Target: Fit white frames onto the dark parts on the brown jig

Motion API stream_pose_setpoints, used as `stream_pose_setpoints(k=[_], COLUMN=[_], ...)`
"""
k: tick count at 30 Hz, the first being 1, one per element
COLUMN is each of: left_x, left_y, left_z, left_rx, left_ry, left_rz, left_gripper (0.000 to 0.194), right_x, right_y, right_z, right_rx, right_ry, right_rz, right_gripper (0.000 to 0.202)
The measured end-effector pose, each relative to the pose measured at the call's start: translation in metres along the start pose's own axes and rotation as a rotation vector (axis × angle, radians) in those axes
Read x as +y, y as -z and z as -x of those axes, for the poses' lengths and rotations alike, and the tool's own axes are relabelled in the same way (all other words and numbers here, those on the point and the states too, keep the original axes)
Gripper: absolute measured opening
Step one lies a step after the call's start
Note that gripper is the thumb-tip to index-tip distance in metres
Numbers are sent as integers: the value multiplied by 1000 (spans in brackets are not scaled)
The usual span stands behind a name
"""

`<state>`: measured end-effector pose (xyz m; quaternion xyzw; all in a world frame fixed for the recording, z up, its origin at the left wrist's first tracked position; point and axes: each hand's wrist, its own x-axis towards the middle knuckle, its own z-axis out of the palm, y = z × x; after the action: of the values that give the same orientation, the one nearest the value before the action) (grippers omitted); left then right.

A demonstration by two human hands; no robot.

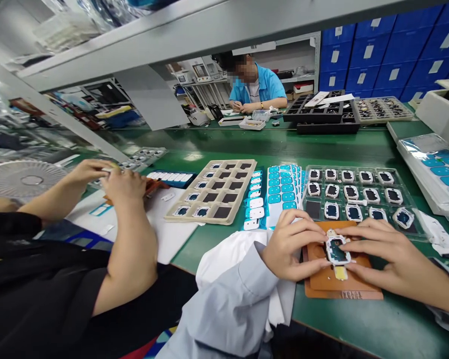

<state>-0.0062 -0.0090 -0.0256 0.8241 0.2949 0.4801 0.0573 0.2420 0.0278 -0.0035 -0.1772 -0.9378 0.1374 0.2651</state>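
Observation:
My left hand (292, 244) and my right hand (385, 254) rest on a brown jig plate (340, 286) on the green table. Between their fingertips sits a small white-framed part (337, 250) with a dark blue centre; both hands touch its frame from either side. A yellowish tab (340, 272) sticks out below the part. Just beyond the jig lies a clear tray (359, 197) holding several of the same white-framed parts. To the left of that tray lie sheets of blue stickers (282, 192).
A co-worker's hands (114, 179) work at my left, beside a beige tray (217, 192) and a white fan (22, 179). Another person (256, 85) sits across the table. Black trays (322, 114) stand at the back, more blue sheets (439, 169) at the right.

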Motion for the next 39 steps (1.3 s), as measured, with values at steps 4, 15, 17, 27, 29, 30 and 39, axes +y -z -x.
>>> stream_pose_setpoints(k=[4, 15, 17, 27, 29, 30, 39], left_x=[2, -1, -3, -2, -2, -3, -7], left_y=[0, -4, -6, -7, -7, -7, -9], left_z=[-1, 5, 5, 6, 7, 8, 14], left_rx=[-68, -148, -166, -442, -465, -460, -329], left_ry=[74, 149, 196, 279, 302, 316, 148], left_rz=[-17, -51, 19, 141, 115, 105, -73], left_gripper=[46, 44, 43, 97, 104, 106, 85], right_x=[-4, -3, -2, -1, 0, 1, -1], right_y=[-8, -7, -7, -24, -31, -33, -25], right_z=[0, 2, 2, 4, 5, 5, 0], right_rx=[-10, -81, -105, 155, 184, 183, 71], right_ry=[-19, -16, -13, -209, -299, -337, -556], right_rz=[-26, 79, 108, -211, -408, -510, -898], right_gripper=[17, 14, 11, 25, 30, 33, 50])
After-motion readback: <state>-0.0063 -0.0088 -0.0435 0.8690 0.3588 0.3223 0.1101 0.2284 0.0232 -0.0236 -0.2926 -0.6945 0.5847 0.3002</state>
